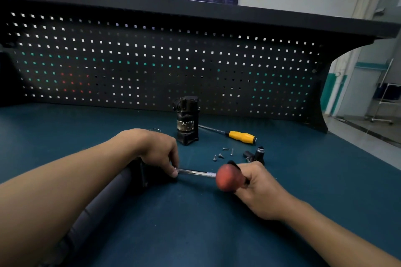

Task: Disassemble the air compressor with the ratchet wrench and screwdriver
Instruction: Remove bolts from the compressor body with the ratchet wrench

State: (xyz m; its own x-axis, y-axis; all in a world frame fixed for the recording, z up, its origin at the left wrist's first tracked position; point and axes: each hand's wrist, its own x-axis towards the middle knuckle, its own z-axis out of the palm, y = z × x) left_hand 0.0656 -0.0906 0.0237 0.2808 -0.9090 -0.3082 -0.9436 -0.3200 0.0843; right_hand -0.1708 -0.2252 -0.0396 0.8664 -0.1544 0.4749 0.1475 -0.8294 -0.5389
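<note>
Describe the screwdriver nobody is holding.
Start at the black pegboard behind the blue bench, then drop to the upright black compressor part standing before it. Just right of that lies the screwdriver, flat on the bench. Its yellow handle sets it apart from the red-handled tool gripped in the right hand.

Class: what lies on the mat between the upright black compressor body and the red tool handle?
Head view: a few loose screws lie there on the blue mat, touching neither.
</note>
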